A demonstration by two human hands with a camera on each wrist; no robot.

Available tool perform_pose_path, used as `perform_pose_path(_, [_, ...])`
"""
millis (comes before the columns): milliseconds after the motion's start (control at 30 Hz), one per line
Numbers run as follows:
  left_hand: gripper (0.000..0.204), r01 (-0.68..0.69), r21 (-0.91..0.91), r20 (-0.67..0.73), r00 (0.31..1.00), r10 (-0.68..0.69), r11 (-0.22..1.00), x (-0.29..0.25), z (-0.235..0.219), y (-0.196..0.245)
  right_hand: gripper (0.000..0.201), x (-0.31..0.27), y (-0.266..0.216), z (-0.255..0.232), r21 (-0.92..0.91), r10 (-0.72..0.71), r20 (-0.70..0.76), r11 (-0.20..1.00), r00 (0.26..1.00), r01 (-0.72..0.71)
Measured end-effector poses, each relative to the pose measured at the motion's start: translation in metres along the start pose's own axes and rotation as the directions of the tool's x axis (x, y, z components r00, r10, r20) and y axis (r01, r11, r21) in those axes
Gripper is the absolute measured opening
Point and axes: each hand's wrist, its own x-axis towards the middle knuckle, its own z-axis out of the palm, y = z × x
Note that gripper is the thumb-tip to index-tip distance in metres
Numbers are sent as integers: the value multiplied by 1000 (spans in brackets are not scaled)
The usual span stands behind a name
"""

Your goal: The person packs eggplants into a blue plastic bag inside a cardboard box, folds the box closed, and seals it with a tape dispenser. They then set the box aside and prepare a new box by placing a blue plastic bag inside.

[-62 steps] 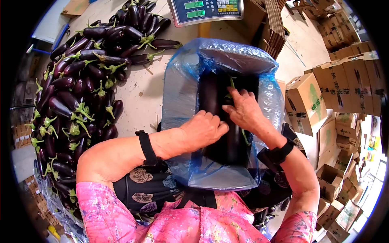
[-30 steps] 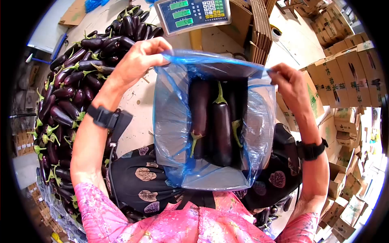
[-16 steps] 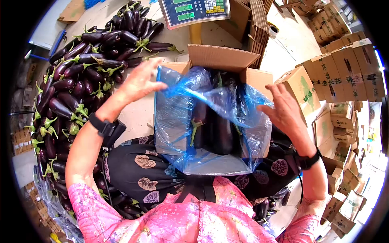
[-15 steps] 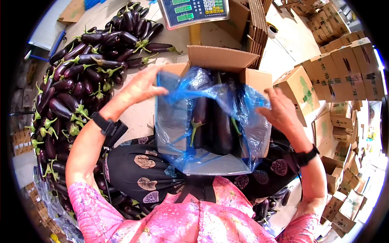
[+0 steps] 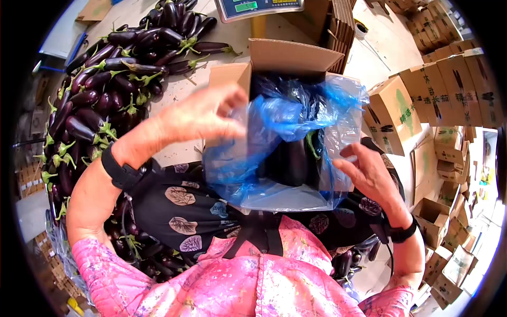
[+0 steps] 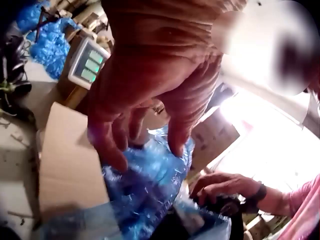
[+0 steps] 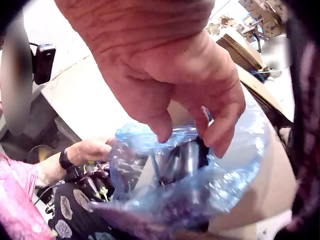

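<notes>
A cardboard box (image 5: pixel 288 55) lined with a blue plastic bag (image 5: pixel 285 113) sits in front of me with dark eggplants (image 5: pixel 296 158) inside. The bag's top is bunched loosely over them. My left hand (image 5: pixel 203 113) hovers, blurred, at the box's left flap with its fingers spread over the plastic. In the left wrist view those fingers (image 6: pixel 112 150) hang just above the blue bag (image 6: pixel 150 185) and grip nothing. My right hand (image 5: pixel 364 171) is at the bag's right side, fingertips against the film. In the right wrist view it (image 7: pixel 190 115) hangs relaxed above the bag (image 7: pixel 200 190) and the eggplants (image 7: pixel 185 157).
A big pile of loose eggplants (image 5: pixel 100 90) covers the table to the left. A weighing scale (image 5: pixel 259 6) stands behind the box. Flat cardboard (image 5: pixel 343 31) leans at the back, and printed cartons (image 5: pixel 449 95) are stacked at the right.
A second ago both hands held the bag's rim up and wide. They let go; the plastic has dropped over the eggplants, the box flaps show, and both hands have come down closer to the box.
</notes>
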Motion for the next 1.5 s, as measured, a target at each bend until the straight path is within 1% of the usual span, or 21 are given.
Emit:
perform_pose_path(100, [71, -53, 437, 184, 982, -32, 898, -5, 29, -23, 52, -30, 7, 14, 22, 107, 50, 994, 993, -108])
perform_pose_path(200, [57, -112, 598, 372, 916, -151, 793, 11, 42, -32, 35, -39, 17, 34, 243, 187, 362, 927, 913, -286])
perform_pose_path(233, [37, -224, 626, 502, 848, -167, 747, 15, 51, -33, 24, -42, 12, 38, 276, 123, 311, 937, 942, -213])
perform_pose_path(333, [28, -183, 37, 530, 837, 135, 982, 0, 61, -9, 19, -50, -5, 24, 583, 246, 342, 702, 907, -410])
perform_pose_path(367, [25, -42, -204, 520, 842, 144, 978, 0, 57, 12, 14, -51, -2, 22, 702, 259, 300, 592, 918, -397])
perform_pose_path(400, [24, 101, -434, 502, 852, 147, 895, -2, 51, 34, 14, -51, 1, 18, 744, 271, 231, 570, 934, -349])
perform_pose_path(500, [34, 39, -738, 116, 991, 69, 674, 7, 40, 42, 27, -39, 26, 15, 924, 186, 50, 365, 981, -116])
perform_pose_path(533, [49, 64, -567, 92, 996, -14, 822, 3, 39, 46, 30, -40, 20, 12, 853, 155, 106, 494, 982, -170])
perform_pose_path(600, [60, 114, 117, 365, 919, -150, 987, -16, 61, 11, 38, -49, 5, 9, 656, 135, 230, 710, 964, -256])
perform_pose_path(667, [64, 224, 80, 478, 847, -234, 971, -28, 77, 19, 35, -48, 9, 21, 683, 15, 358, 678, 934, -273])
perform_pose_path(733, [41, -28, 254, 471, 877, -98, 967, -25, 88, 27, 26, -36, 0, 16, 532, -68, 512, 807, 856, -254])
perform_pose_path(800, [30, -230, 416, 423, 905, 36, 880, -23, 93, 37, 15, -30, -17, 13, 657, -81, 396, 721, 915, -220])
perform_pose_path(867, [17, -321, -58, 304, 896, 324, 945, -9, 93, 30, 16, -23, -23, 7, 813, -46, 227, 559, 973, -163])
perform_pose_path(933, [17, 39, -227, 171, 985, 0, 973, 4, 77, 45, 22, -13, -13, 4, 814, 27, 48, 579, 999, -54])
perform_pose_path(1000, [16, -23, -646, -36, 999, 0, 763, 28, 76, 35, 28, -19, -15, -7, 718, 107, 84, 683, 991, -134])
perform_pose_path(1133, [17, -11, -468, -93, 995, -37, 884, 62, 81, 32, 75, -45, -2, 1, 270, -15, -58, 962, 998, 30])
perform_pose_path(1233, [17, 49, -496, 7, 999, -52, 867, 73, 98, 27, 75, -58, -3, 10, 104, 15, 94, 994, 995, -25])
perform_pose_path(1267, [17, 71, -514, 41, 997, -58, 855, 76, 101, 29, 51, -57, 6, 19, -6, -94, 26, 996, 995, 94])
perform_pose_path(1333, [54, 1, -377, 73, 997, 28, 926, 78, 102, 39, 31, -47, 8, 21, 121, 38, -5, 992, 999, -37])
perform_pose_path(1400, [83, -259, 61, -38, 964, 262, 964, 91, 98, 37, 24, -39, 1, 17, 322, 177, -205, 941, 963, -104])
perform_pose_path(1500, [106, -468, 496, -134, 791, 597, 731, 117, 106, 25, 61, -33, 17, 17, -81, -65, -390, 996, 919, 37])
